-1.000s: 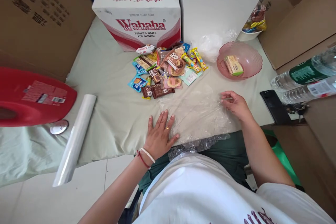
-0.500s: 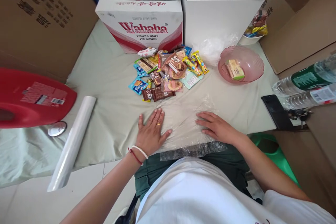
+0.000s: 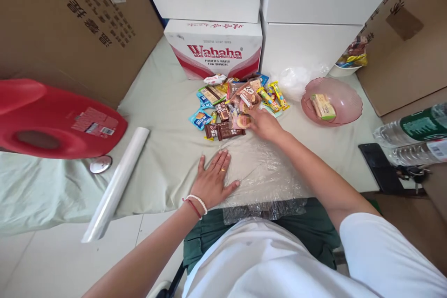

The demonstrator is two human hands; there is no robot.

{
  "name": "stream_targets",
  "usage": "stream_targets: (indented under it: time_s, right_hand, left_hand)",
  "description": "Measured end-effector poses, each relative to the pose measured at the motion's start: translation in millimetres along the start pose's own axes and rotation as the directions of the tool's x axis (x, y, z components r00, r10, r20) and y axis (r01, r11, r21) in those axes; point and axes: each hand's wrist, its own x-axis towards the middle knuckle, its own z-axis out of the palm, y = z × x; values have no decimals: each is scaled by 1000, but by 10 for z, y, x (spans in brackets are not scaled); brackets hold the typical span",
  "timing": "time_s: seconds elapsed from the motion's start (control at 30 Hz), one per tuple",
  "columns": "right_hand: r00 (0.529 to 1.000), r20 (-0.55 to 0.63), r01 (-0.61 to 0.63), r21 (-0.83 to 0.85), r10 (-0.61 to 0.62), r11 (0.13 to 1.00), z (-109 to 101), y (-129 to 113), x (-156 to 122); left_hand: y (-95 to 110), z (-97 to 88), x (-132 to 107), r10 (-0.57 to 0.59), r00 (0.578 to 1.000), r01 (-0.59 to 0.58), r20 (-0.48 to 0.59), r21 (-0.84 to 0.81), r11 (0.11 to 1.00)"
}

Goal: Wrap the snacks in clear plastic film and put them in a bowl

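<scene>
A clear plastic sheet (image 3: 265, 174) lies spread on the pale green cloth in front of me. My left hand (image 3: 213, 181) rests flat on its left edge, fingers spread. My right hand (image 3: 263, 123) reaches forward to the near side of a pile of wrapped snacks (image 3: 233, 100). Its fingers are on a round pinkish packet (image 3: 241, 121), and I cannot see whether they grip it.
A pink bowl (image 3: 344, 98) holding one wrapped bar stands to the right. A roll of plastic film (image 3: 117, 184) and a red jug (image 3: 52, 118) lie at the left. Cardboard and white boxes, one marked Wahaha (image 3: 214, 49), ring the cloth. Water bottles (image 3: 415, 137) and a phone (image 3: 379, 167) are at the right.
My right hand left the plastic sheet and moved forward to the snack pile. My left hand stayed flat on the sheet. The view shifted slightly.
</scene>
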Motion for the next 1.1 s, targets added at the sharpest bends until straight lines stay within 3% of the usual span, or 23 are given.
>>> stream_targets:
  time_s: [0.1, 0.23, 0.37, 0.47, 0.53, 0.67, 0.8, 0.93, 1.1]
  right_hand:
    - [996, 60, -58, -54, 62, 997, 82, -63, 144]
    - [979, 7, -205, -69, 206, 976, -19, 48, 3]
    - [964, -106, -219, 192, 242, 957, -252, 190, -459]
    - [975, -3, -195, 474, 223, 858, -353, 150, -903]
    - [994, 23, -104, 518, 108, 849, -327, 42, -1162]
    - [997, -4, 71, 235, -72, 969, -69, -263, -1494]
    - [983, 112, 156, -53, -149, 986, 197, -451, -1698]
    - [975, 91, 201, 7, -201, 980, 186, -365, -1773]
    - [998, -59, 24, 73, -20, 997, -99, -30, -1354]
  left_hand:
    - [3, 1, -3, -3, 1000, 3, 3, 7, 1000]
    - [9, -2, -3, -4, 1000, 4, 5, 8, 1000]
    - [17, -21, 3, -9, 1000, 9, 13, -4, 1000]
    - [17, -33, 6, -7, 1000, 7, 17, -12, 1000]
    - [11, -30, 5, -3, 1000, 3, 18, -13, 1000]
    - [1, -7, 2, 0, 1000, 0, 14, -11, 1000]
    - [11, 11, -1, -8, 1000, 8, 6, -12, 1000]
    - [18, 24, -8, -4, 1000, 4, -10, -16, 1000]
    - [12, 33, -7, -3, 1000, 3, -22, -14, 1000]
